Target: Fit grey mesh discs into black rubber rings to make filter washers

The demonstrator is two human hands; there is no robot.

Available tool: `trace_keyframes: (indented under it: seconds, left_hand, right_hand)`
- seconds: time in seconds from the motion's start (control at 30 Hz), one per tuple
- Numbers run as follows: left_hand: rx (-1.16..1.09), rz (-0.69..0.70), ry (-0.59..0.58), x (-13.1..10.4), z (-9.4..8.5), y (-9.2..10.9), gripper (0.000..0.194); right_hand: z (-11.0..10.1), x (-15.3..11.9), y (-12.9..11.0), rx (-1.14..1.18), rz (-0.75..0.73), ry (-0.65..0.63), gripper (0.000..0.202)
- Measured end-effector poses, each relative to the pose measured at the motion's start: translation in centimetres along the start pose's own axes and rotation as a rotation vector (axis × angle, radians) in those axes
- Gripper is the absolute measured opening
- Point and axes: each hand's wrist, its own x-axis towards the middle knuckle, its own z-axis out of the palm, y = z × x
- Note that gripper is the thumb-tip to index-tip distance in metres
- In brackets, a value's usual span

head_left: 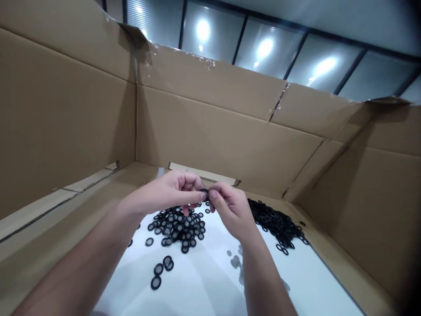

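Between both hands, above the white board, is a small black ring (204, 193). My left hand (176, 191) pinches its left side between thumb and fingers. The thumb and index finger of my right hand (228, 206) close on its right side. Whether a grey disc sits inside this ring is too small to tell. Below my left hand lies a pile of black rings with grey mesh centres (179, 226). Several more such rings (158, 269) lie nearer to me. Grey discs (235, 262) rest beside my right forearm, which partly hides them.
A heap of open black rings (276, 224) lies at the right on the white board (210, 285). Tall cardboard walls (210, 118) enclose the board at the left, back and right. A cardboard strip (204, 173) runs along the foot of the back wall.
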Motion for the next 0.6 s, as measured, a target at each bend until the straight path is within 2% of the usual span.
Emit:
trace_keyframes:
  seconds: [0.17,0.37,0.5,0.6]
  left_hand:
    - [-0.059,0.048,0.014,0.1,0.0,-0.1,0.015]
    - [-0.148,0.163,0.098,0.4,0.1,-0.8,0.016]
    - [-0.152,0.212,0.141,0.6,0.2,-1.0,0.014]
    - [-0.115,0.251,0.170,0.7,0.3,-1.0,0.014]
  right_hand:
    - [-0.2,0.2,0.0,-0.032,0.041,0.051,0.027]
    - [0.8,0.1,-0.2,0.210,0.086,0.173,0.016]
    - [1.3,0.0,-0.6,0.187,0.062,0.265,0.009]
    - [1.3,0.0,-0.7,0.246,0.071,0.284,0.007]
